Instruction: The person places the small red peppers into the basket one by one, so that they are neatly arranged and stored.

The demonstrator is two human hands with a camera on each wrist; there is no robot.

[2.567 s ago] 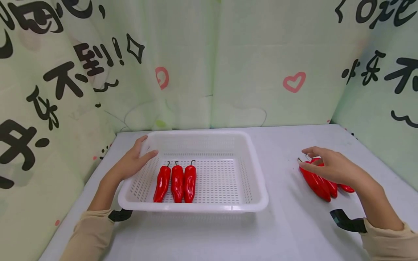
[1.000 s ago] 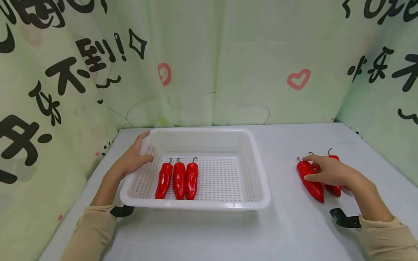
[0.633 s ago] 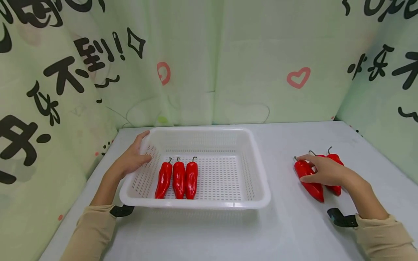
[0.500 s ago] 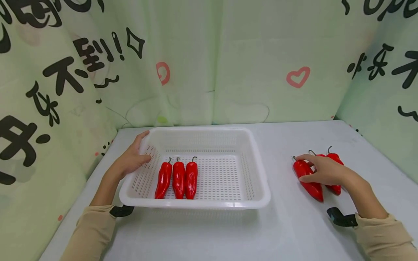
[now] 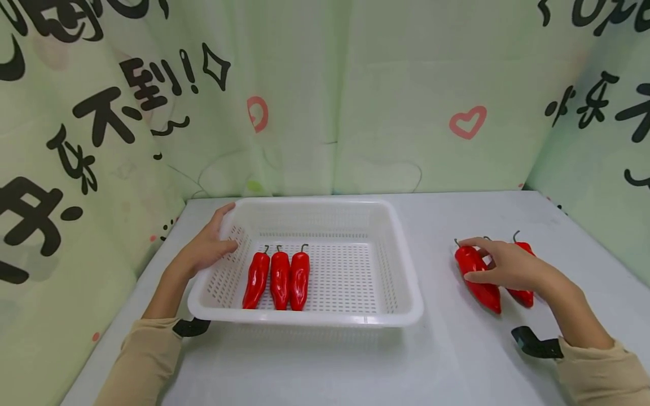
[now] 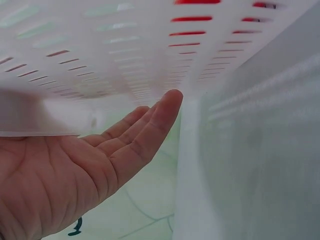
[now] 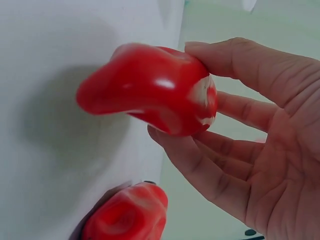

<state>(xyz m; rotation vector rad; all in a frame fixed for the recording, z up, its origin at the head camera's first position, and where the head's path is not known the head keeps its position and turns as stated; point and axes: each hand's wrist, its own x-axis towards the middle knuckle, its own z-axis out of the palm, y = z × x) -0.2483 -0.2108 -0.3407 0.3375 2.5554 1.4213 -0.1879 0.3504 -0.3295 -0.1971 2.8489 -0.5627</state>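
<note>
A white perforated plastic basket (image 5: pixel 304 318) stands on the table with three glossy red chili peppers side by side in it; the middle one (image 5: pixel 280 282) nearly touches its neighbour. My left hand (image 5: pixel 205 248) holds the basket's left end, thumb over the rim; in the left wrist view its fingers (image 6: pixel 150 130) lie against the outside of the slotted wall. At the right, my right hand (image 5: pixel 508 265) pinches a red chili pepper (image 5: pixel 477 282) between thumb and fingers. In the right wrist view this pepper (image 7: pixel 150 90) hangs just off the table, above its shadow.
More red chili peppers lie behind and under the right hand, one (image 5: pixel 523 299) near its wrist and another (image 5: pixel 524 246) farther back, partly hidden. A printed pale green curtain (image 5: pixel 396 141) encloses the table's back and sides.
My right hand has come down onto the pile, taken a chili pepper and drawn it slightly left, apart from the others. My left hand stays on the basket.
</note>
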